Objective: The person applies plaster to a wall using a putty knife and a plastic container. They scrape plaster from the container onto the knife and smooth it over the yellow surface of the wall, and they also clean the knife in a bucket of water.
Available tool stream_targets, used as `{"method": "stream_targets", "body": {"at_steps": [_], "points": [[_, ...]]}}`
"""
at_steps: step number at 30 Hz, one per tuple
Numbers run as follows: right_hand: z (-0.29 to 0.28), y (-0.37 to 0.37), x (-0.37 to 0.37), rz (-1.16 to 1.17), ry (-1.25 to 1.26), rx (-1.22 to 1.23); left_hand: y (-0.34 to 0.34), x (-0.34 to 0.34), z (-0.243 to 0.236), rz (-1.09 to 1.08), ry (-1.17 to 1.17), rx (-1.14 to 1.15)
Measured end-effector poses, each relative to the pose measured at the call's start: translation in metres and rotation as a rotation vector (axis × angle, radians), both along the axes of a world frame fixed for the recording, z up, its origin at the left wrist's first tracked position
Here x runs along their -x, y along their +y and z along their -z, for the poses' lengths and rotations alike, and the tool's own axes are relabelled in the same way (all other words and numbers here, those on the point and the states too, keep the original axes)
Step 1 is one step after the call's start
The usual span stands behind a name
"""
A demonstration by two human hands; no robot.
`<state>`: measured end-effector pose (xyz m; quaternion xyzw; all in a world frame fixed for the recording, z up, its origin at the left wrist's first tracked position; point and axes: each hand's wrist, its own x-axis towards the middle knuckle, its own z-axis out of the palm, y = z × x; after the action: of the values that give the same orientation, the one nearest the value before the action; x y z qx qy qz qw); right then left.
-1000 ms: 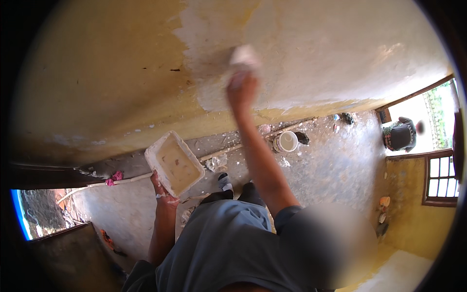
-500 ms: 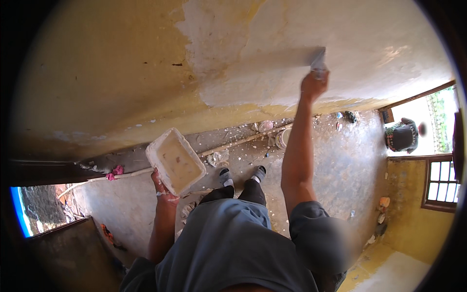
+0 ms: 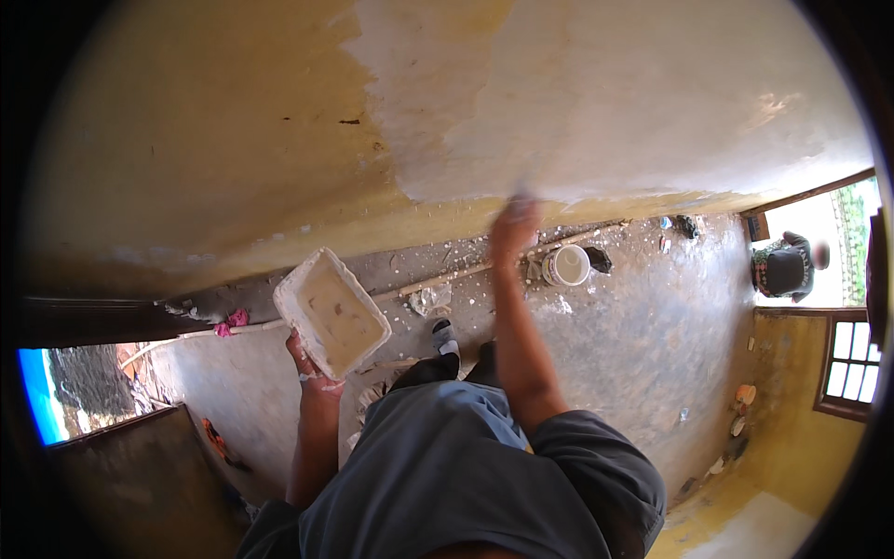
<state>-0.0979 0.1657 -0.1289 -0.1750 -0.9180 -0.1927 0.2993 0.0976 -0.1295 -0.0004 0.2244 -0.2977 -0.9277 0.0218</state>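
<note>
My left hand [image 3: 315, 361] is closed on the lower left edge of a white rectangular tub [image 3: 291, 300], tilted to show the pale creamy putty [image 3: 340, 321] with a few lumps inside. White smears mark the fingers and wrist. My right hand [image 3: 515, 229] is a blurred fist in front of the wall's foot, to the right of the tub. It is closed round a putty knife [image 3: 524, 189], whose blade shows only as a faint smear. Ahead, the yellow wall [image 3: 233, 140] bears a broad whitish coated patch [image 3: 605, 102] on its right.
A long pole [image 3: 438, 281] lies along the wall's foot amid white crumbs. A white bucket [image 3: 568, 265] stands right of my right forearm. A pink cloth [image 3: 231, 321] lies at left. Another person [image 3: 784, 268] is at the doorway on the right, near a barred window [image 3: 849, 359].
My right hand has swung down and left, away from the coated wall, with the putty knife. The left hand and tub stay nearly in place. The bucket now shows more fully.
</note>
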Motion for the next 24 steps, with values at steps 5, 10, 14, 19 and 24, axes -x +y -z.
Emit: {"method": "stream_targets", "body": {"at_steps": [5, 10, 14, 19, 24], "points": [[-0.091, 0.096, 0.051, -0.283, 0.752, 1.305, -0.003, -0.005, 0.008, 0.019, -0.012, -0.029], [-0.056, -0.033, 0.065, -0.484, 0.457, 1.099, -0.002, 0.000, 0.004, 0.076, 0.058, 0.008], [-0.008, -0.157, -0.004, -0.888, -0.149, 1.089, 0.006, 0.005, -0.008, 0.018, 0.001, 0.035], [0.098, -0.054, -0.013, -0.474, 0.228, 0.696, 0.007, 0.012, -0.008, 0.023, -0.038, 0.054], [0.054, 0.106, 0.049, -0.248, 0.695, 1.542, -0.001, -0.004, -0.001, -0.030, -0.146, 0.070]]}}
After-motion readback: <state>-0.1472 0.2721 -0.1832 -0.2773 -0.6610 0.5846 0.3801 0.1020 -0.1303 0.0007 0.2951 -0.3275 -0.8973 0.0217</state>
